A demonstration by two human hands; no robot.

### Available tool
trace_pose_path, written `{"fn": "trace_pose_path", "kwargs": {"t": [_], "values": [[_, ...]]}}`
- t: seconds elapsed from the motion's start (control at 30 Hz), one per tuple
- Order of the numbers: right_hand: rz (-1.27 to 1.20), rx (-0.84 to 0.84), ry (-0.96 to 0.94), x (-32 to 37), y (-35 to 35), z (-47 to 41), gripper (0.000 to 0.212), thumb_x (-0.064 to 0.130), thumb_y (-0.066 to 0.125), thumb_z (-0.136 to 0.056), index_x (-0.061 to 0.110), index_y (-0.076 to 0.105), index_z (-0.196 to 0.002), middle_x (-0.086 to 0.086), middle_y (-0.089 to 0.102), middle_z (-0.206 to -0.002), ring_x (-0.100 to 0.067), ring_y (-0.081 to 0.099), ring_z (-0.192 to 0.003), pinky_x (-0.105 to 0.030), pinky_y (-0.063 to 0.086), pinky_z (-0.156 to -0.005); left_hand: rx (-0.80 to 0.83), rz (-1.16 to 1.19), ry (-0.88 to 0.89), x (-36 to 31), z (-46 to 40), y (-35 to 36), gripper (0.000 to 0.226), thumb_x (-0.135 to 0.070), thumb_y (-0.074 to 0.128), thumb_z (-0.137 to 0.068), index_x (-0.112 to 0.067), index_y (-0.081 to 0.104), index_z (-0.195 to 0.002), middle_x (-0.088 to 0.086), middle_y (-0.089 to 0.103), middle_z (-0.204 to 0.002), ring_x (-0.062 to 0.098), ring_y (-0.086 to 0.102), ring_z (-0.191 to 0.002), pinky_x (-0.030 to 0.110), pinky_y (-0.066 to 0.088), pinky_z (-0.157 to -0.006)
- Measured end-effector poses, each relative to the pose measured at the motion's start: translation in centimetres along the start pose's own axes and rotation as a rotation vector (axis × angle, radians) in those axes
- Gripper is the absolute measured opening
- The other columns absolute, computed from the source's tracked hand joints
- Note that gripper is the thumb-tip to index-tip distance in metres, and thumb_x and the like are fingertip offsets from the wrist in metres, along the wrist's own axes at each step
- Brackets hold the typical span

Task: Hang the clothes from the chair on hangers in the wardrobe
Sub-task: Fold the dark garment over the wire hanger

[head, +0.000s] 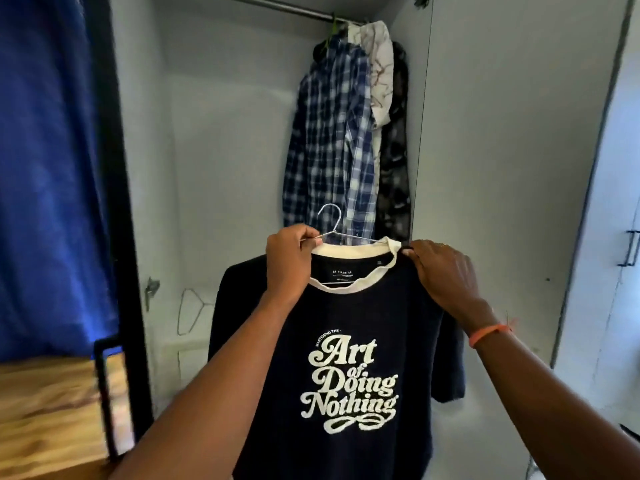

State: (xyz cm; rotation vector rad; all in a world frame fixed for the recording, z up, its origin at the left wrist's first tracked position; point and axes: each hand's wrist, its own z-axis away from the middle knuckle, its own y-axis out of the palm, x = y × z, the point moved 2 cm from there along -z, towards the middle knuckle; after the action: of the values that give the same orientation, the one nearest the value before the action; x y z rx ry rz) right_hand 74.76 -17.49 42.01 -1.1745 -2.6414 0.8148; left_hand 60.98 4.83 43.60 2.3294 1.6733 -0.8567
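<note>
three shirts [332,133] already hang on the rail [277,5]. the left hand [291,261] pinches the wire hanger [343,233], the right hand [443,271] grips the t-shirt [346,341] shoulder; hooking it up remains.

Left hand [291,261] pinches wire hanger [334,225] at neck, hook upright. Right hand [441,271] grips navy T-shirt [346,368] at cream collar [389,249], right shoulder. Hanger arm inside collar. Plaid shirt [329,140] hangs from wardrobe rail [277,5] behind.
</note>
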Motion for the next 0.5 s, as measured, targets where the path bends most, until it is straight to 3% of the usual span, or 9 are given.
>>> {"fn": "trace_pose_path", "kwargs": {"t": [0.13, 0.23, 0.33, 0.5], "values": [[0.022, -0.149, -0.092, -1.8, 4.5, -6.9, 0.041, 0.041, 0.040, -0.101, 0.013, 0.068, -0.090, -0.007, 0.069, -0.077, -0.035, 0.064, -0.060, -0.034, 0.047, -0.045, -0.149, -0.106, -0.050, 3.2, -6.6, 3.3, 0.018, -0.026, 0.080, -0.079, -0.015, 0.074, -0.092, -0.001, 0.074, -0.088, 0.016, 0.067, -0.082, 0.029, 0.050, -0.076], [0.026, -0.203, -0.141, -2.3, 6.9, -13.5, 0.034, 0.037, 0.047, -0.100, 0.013, 0.068, -0.088, -0.007, 0.066, -0.071, -0.032, 0.062, -0.054, -0.031, 0.043, -0.044, -0.277, -0.309, -0.071, 5.2, -12.7, 4.7, 0.036, -0.040, 0.081, -0.074, -0.021, 0.065, -0.100, -0.003, 0.068, -0.100, 0.023, 0.058, -0.098, 0.039, 0.043, -0.082], [0.000, -0.195, -0.184, -2.3, 9.1, -20.5, 0.028, 0.031, 0.058, -0.097, 0.011, 0.061, -0.079, -0.008, 0.064, -0.068, -0.034, 0.061, -0.054, -0.034, 0.041, -0.044, -0.339, -0.472, -0.076, 7.9, -18.8, 6.2, 0.039, -0.040, 0.075, -0.081, -0.018, 0.057, -0.108, 0.005, 0.058, -0.114, 0.032, 0.049, -0.110, 0.044, 0.037, -0.086], [0.030, -0.224, -0.194, -0.9, 11.9, -30.3, 0.032, 0.035, 0.045, -0.104, 0.010, 0.061, -0.093, -0.013, 0.067, -0.082, -0.038, 0.064, -0.072, -0.036, 0.031, -0.054, -0.305, -0.297, -0.087, 12.5, -27.2, 8.5, 0.021, -0.027, 0.064, -0.091, -0.009, 0.055, -0.096, 0.013, 0.061, -0.104, 0.033, 0.058, -0.099, 0.034, 0.039, -0.078]]}}
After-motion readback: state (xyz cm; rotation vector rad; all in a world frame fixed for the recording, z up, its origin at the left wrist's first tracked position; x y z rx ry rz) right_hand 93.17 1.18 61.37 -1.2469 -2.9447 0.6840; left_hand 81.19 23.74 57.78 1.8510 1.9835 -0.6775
